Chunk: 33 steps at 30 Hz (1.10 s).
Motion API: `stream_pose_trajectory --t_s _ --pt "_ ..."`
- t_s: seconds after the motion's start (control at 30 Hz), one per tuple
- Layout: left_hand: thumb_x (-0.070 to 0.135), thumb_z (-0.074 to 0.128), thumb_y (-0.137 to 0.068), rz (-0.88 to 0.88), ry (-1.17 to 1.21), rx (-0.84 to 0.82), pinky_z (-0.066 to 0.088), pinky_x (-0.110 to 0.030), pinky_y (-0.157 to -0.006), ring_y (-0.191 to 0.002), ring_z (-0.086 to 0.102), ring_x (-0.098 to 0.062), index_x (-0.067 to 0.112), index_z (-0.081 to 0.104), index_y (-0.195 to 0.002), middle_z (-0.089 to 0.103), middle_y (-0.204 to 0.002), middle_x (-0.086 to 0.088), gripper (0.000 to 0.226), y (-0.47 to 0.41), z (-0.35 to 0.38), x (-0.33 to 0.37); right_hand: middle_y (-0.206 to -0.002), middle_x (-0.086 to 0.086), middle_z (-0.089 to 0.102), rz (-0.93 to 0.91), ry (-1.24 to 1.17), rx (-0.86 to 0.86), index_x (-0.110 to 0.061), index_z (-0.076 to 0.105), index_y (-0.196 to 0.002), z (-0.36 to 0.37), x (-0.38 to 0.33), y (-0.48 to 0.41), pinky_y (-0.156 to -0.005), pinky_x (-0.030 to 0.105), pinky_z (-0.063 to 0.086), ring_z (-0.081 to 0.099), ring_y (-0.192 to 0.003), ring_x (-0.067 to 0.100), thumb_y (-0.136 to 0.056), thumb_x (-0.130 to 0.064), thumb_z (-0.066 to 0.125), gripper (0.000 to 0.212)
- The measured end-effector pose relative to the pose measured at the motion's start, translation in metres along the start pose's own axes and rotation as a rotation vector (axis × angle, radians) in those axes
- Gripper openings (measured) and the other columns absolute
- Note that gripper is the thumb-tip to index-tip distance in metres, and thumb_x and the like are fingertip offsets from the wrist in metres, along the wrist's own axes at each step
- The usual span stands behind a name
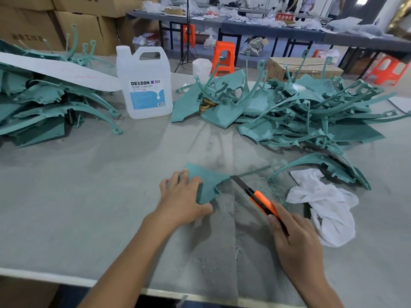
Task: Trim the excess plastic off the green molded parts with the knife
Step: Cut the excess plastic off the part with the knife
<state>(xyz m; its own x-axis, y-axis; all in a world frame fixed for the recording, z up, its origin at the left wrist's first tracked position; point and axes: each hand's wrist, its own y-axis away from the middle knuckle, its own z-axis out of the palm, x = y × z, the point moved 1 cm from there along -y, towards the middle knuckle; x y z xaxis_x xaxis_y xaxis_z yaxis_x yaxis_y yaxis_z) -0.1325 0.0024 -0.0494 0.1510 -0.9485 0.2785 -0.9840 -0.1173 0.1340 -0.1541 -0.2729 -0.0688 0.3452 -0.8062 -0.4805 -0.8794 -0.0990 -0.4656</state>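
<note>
While left hand (183,200) grips green part (210,184), right hand (295,241) grasps knife (259,198), seemingly at edge.

Taken from a single camera worn on the head, facing forward and tilted down across the grey desk (77,196). Set close above the near edge, near enough to fill the lower middle with the left hand (181,197) and the right hand (295,243), both entering from the bottom border. Wide in its sweep (a wide-angle lens), reaching past the green piles (300,112) and the white jug (144,85) at the desk's far side to orange stools (223,55), cardboard boxes (33,25) and long tables (266,30) deep in the room behind.
</note>
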Motion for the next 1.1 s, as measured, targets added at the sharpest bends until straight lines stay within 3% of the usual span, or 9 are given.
stream_pose_trajectory --t_s 0.07,0.17,0.23,0.37,0.57,0.7,0.87,0.97,1.1 --pt "0.064 0.048 -0.067 0.032 0.020 -0.144 -0.001 -0.048 -0.119 -0.153 -0.008 -0.023 0.052 0.028 -0.146 0.000 -0.167 -0.009 0.083 -0.005 -0.008 -0.011 -0.083 -0.001 0.066 -0.045 0.009 0.003 -0.014 0.070 -0.127 0.002 0.001 0.000 -0.065 0.038 0.049 0.060 -0.076 0.031 -0.097 -0.027 0.064 0.034" --pt "0.083 0.049 -0.068 0.052 0.150 -0.177 -0.005 -0.045 -0.120 -0.153 -0.016 -0.018 0.063 0.025 -0.144 -0.010 -0.168 -0.005 0.083 -0.004 -0.006 -0.026 -0.086 0.000 0.070 -0.177 0.052 -0.002 -0.014 0.072 -0.125 0.005 -0.001 0.002 -0.065 0.041 0.053 0.060 -0.074 0.031 -0.096 -0.034 0.057 0.038" --pt "0.092 0.048 -0.066 0.075 0.195 -0.092 -0.005 -0.042 -0.119 -0.152 -0.012 -0.011 0.061 0.032 -0.143 -0.005 -0.169 -0.001 0.085 -0.002 0.000 -0.030 -0.088 -0.002 0.071 -0.263 0.090 -0.006 -0.016 0.073 -0.123 0.006 -0.002 0.002 -0.066 0.042 0.054 0.061 -0.073 0.029 -0.096 -0.037 0.053 0.040" --pt "0.091 0.058 -0.054 0.064 0.298 0.019 0.000 -0.036 -0.117 -0.151 0.001 -0.007 0.050 0.043 -0.139 0.010 -0.167 0.004 0.095 0.000 0.003 -0.031 -0.087 -0.005 0.069 -0.323 0.109 -0.043 -0.018 0.071 -0.126 0.008 -0.001 0.002 -0.067 0.042 0.054 0.060 -0.073 0.028 -0.096 -0.037 0.052 0.040" --pt "0.085 0.064 -0.045 0.018 0.351 0.071 0.004 -0.034 -0.118 -0.146 0.011 -0.001 0.040 0.040 -0.139 0.020 -0.164 0.011 0.107 0.000 0.006 -0.030 -0.085 0.001 0.070 -0.216 0.173 0.017 -0.016 0.073 -0.124 0.007 0.001 -0.001 -0.066 0.040 0.052 0.058 -0.070 0.031 -0.098 -0.037 0.047 0.042" --pt "0.086 0.063 -0.042 0.007 0.347 0.111 0.007 -0.034 -0.119 -0.147 0.015 -0.004 0.036 0.040 -0.141 0.024 -0.162 0.010 0.113 -0.001 0.008 -0.030 -0.083 0.000 0.068 -0.302 0.143 0.004 -0.014 0.073 -0.122 0.008 -0.003 0.003 -0.065 0.040 0.054 0.059 -0.069 0.031 -0.097 -0.034 0.052 0.039" --pt "0.087 0.064 -0.046 0.000 0.347 0.137 0.008 -0.034 -0.117 -0.145 0.019 -0.005 0.038 0.039 -0.141 0.026 -0.161 0.012 0.110 -0.002 0.011 -0.030 -0.081 0.002 0.069 -0.233 0.206 0.025 -0.012 0.073 -0.122 0.008 -0.001 0.000 -0.063 0.042 0.054 0.058 -0.067 0.032 -0.098 -0.035 0.048 0.042" --pt "0.092 0.055 -0.050 -0.005 0.245 0.167 0.010 -0.036 -0.115 -0.145 0.018 -0.009 0.043 0.041 -0.140 0.026 -0.160 0.009 0.103 0.000 0.014 -0.027 -0.080 0.001 0.068 -0.258 0.189 0.021 -0.014 0.073 -0.122 0.009 -0.001 0.001 -0.062 0.041 0.054 0.059 -0.068 0.030 -0.098 -0.036 0.050 0.041" --pt "0.109 0.032 -0.048 -0.064 0.124 0.237 0.016 -0.037 -0.108 -0.133 0.021 -0.017 0.049 0.047 -0.132 0.032 -0.142 0.003 0.105 0.009 0.019 -0.012 -0.078 -0.002 0.067 -0.281 0.143 -0.023 -0.016 0.074 -0.122 0.008 -0.006 0.004 -0.050 0.040 0.055 0.064 -0.068 0.028 -0.095 -0.041 0.051 0.043"
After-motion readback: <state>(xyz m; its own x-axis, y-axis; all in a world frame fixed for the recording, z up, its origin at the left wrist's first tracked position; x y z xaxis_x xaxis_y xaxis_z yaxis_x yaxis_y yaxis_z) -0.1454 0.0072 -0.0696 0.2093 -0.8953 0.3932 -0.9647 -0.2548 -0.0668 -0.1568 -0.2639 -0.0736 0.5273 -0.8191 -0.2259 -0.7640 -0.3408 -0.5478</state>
